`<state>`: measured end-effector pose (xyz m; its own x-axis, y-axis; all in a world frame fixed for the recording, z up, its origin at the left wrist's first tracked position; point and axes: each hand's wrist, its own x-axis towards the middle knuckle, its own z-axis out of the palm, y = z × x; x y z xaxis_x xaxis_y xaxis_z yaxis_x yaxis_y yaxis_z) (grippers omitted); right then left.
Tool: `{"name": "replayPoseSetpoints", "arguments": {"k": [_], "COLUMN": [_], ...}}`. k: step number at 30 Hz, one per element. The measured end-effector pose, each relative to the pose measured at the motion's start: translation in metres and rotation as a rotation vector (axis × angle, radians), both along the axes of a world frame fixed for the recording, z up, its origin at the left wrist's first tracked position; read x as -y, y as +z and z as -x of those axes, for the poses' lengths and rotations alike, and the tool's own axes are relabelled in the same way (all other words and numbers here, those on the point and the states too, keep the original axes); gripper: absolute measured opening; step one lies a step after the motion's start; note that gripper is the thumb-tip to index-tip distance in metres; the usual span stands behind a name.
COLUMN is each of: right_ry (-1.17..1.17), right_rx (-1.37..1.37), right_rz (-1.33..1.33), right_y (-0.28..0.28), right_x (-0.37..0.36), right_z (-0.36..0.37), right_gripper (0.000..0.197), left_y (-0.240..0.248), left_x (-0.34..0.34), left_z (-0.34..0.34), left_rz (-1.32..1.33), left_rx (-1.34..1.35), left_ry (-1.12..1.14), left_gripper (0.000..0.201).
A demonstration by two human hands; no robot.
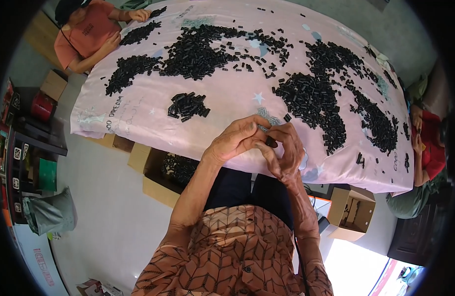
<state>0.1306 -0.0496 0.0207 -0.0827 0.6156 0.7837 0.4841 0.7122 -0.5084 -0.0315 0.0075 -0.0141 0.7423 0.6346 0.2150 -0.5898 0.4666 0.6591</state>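
Both hands meet over the near edge of the cloth-covered table (227, 106). My left hand (236, 139) is partly closed, with a few small silvery metal pieces (262, 128) at its fingers. My right hand (286, 154) is pinched around a small dark piece (271, 142), close against the left fingers. Just beyond the hands lies a small heap of silvery metal pieces (270, 116). To its right spreads a large pile of short black cylinders (306, 96); one loose cylinder lies near my right fingers. A smaller cluster of black cylinders (189, 106) lies left of my hands.
More black cylinders (195, 52) cover the far table. A person in an orange shirt (89, 32) works at the far left, another in red (433, 153) at the right. Under the near edge stand a cardboard box of dark pieces (158, 190) and another open box (338, 212).
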Motion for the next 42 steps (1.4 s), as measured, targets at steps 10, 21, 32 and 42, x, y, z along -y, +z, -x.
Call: {"name": "replayPoseSetpoints", "arguments": {"k": [10, 21, 32, 42], "right_ry": [-0.001, -0.224, -0.178, -0.266], "right_rx": [0.027, -0.086, -0.418, -0.712], "right_rz": [0.018, 0.154, 0.368, 0.288], "right_y": [-0.006, -0.02, -0.021, -0.023], "right_x": [0.0, 0.013, 0.017, 0.013], "right_z": [-0.002, -0.039, -0.041, -0.04], "right_gripper": [0.04, 0.022, 0.019, 0.013], "left_y": [0.006, 0.029, 0.009, 0.012], "left_x": [0.002, 0.028, 0.01, 0.017], "left_z": [-0.001, 0.035, 0.121, 0.097], "left_rz": [-0.021, -0.179, -0.394, -0.564], "left_rx": [-0.073, -0.421, -1.042, -0.99], "left_ry": [0.06, 0.628, 1.519, 1.654], "left_gripper": [0.046, 0.017, 0.021, 0.012]}}
